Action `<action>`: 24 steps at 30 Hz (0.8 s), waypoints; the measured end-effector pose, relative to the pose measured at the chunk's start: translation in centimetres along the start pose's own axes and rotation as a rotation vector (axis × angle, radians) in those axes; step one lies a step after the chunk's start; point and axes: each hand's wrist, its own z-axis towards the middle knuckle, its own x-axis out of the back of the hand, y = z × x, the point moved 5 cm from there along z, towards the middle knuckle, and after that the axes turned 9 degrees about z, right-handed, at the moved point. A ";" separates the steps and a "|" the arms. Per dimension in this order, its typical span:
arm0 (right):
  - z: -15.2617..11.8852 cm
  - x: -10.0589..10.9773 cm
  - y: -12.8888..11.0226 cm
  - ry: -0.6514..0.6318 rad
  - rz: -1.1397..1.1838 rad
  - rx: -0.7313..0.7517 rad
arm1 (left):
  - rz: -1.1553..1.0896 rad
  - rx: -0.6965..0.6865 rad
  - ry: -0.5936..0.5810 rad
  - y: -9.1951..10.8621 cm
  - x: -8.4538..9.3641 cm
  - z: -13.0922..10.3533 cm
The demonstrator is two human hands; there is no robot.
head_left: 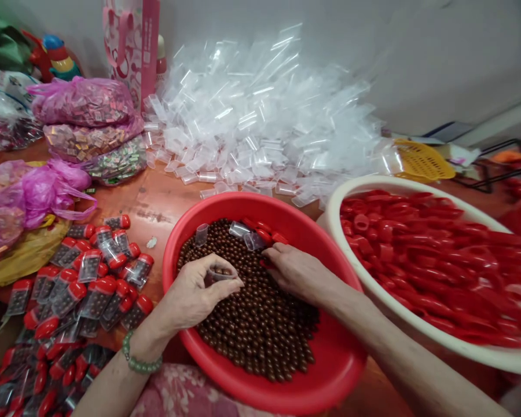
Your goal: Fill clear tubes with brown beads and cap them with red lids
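Note:
My left hand [208, 286] is wrapped round a small clear plastic container [220, 272], its open end facing up with brown balls inside. It is above a red basin [342, 359] holding many shiny brown balls [260, 324]. Over the right side of the balls, my right hand [297, 272] has its fingers curled together, with a bit of a red plastic cap [267, 263] at the fingertips; most of it is hidden. Just beyond the right fingers, a few red caps [264, 236] and clear containers [254, 241] lie on the balls.
A cream tub [345, 243] of red caps [434, 272] stands right of the basin. Behind is a large heap of clear containers [252, 127]. Filled, red-capped containers [98, 295] are piled at left, below pink bags [82, 104]. A yellow basket [423, 161] lies at back right.

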 end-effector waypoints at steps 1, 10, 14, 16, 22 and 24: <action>-0.4 0.3 -0.3 0.010 0.015 0.016 | 0.000 0.001 0.002 -0.1 0.0 0.0; -1.6 2.7 -3.4 0.154 1.214 -0.016 | -0.106 -0.018 -0.015 -0.4 -0.4 0.1; -1.3 3.2 -4.6 0.266 1.328 -0.042 | -0.201 0.005 -0.066 -0.6 -0.8 0.1; -1.5 4.0 -5.6 0.343 1.270 0.042 | -0.204 0.018 -0.091 -0.7 -0.8 0.1; -2.3 5.6 -8.7 0.417 1.015 0.308 | -0.182 -0.031 -0.127 -0.5 -0.8 0.2; -2.2 5.7 -9.2 0.424 0.950 0.331 | -0.174 -0.069 -0.139 -0.5 -0.8 0.2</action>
